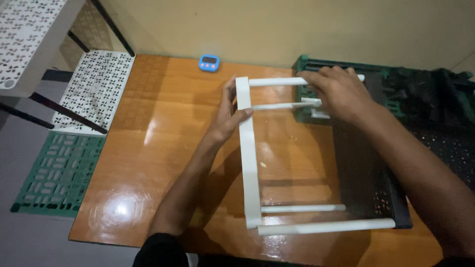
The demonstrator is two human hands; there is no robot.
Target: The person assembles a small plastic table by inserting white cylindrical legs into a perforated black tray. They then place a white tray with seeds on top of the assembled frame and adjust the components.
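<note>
A white plastic shelf panel stands on edge across the wooden table, with white tubes sticking out to the right from its corners. My left hand grips the panel's far end, thumb over its edge. My right hand rests on the two far tubes, fingers curled over them above a green perforated panel. Two near tubes reach to a black perforated panel lying flat on the table.
A small blue digital timer sits at the table's far edge by the wall. On the floor to the left lie a white patterned shelf unit with black poles and a green grid panel. More dark panels lie at the right.
</note>
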